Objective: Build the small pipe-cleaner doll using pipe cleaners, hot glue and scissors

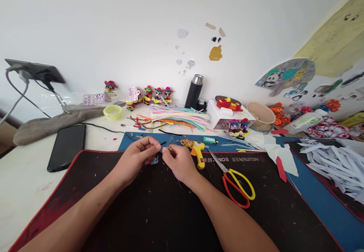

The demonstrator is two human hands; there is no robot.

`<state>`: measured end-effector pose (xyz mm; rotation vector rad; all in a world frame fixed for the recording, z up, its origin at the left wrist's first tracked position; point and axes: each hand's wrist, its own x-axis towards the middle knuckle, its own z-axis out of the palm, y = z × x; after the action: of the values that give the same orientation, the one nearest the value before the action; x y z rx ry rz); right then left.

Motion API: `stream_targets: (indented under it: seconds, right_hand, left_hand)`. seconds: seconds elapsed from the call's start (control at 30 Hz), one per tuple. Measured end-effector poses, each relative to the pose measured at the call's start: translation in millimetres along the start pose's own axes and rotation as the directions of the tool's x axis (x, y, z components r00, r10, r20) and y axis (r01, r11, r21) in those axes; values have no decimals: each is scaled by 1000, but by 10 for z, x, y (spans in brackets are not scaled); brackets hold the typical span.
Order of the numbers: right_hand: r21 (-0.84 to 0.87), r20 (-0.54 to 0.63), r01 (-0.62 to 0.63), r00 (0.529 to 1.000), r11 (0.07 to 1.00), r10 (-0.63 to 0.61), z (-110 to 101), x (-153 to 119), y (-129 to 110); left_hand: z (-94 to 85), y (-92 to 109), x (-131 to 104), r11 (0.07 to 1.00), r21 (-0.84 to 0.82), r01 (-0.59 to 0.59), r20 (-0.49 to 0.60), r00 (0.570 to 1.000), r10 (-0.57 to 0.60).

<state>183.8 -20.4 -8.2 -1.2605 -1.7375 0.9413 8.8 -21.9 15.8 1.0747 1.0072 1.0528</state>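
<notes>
Over the upper part of the black mat (159,214), my left hand (143,151) pinches a short thin black piece (163,143) between thumb and fingertips. Close beside it, nearly touching, my right hand (179,161) is closed with thumb against the fingers; something small and metallic shows at its fingertips, too small to name. A small light-blue item (154,160) lies below my left hand, partly hidden. The yellow glue gun (200,154) rests just right of my right hand. Farther right lie scissors (236,185) with one red and one yellow handle.
Pastel fuzzy stems (179,117) are piled behind the mat, with a black bottle (194,92) and small figures (157,94) near the wall. A phone (66,147) lies left. White paper strips (338,168) are heaped right, near a round bowl (260,115).
</notes>
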Motion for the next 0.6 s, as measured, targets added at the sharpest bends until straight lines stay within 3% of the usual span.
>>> stream_targets:
  seconds: [0.6]
  right_hand:
    - [-53,-26,-11,1000,999,10,36,-8,5]
  left_hand:
    - [-4,-12,-1,998,66,-18,21,1000,16]
